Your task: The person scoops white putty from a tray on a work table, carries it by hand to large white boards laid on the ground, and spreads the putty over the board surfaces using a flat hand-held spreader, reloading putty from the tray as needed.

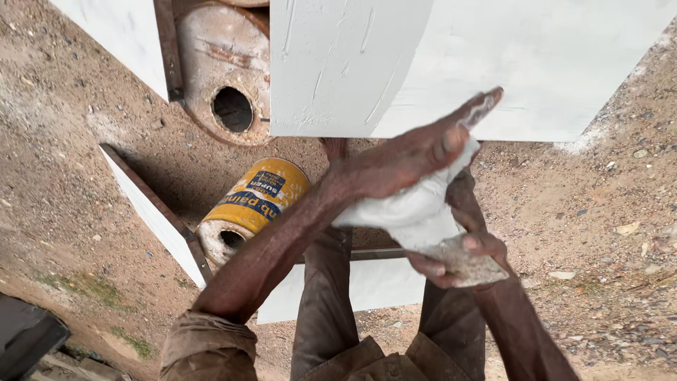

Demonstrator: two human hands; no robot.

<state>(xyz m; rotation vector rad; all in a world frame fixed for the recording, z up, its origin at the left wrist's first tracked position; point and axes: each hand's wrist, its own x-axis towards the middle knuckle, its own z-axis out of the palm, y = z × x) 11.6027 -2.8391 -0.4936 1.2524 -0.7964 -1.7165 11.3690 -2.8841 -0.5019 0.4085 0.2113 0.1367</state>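
My left hand [412,155] lies palm-down, fingers straight, pressed on top of a lump of white putty [416,212]. Its fingertips are smeared white. My right hand [458,257] is underneath, its fingers curled around a grey putty-caked flat piece [474,267] that carries the lump. Both hands are held in front of a large white-coated panel [451,63], just below its lower edge. My trousered legs show under the hands.
A yellow paint can [254,201] lies on its side on the sandy ground, open end toward me. A rusty drum [226,70] lies behind it. More white panels with rusty metal frames stand at the left [151,212] and top left [123,32].
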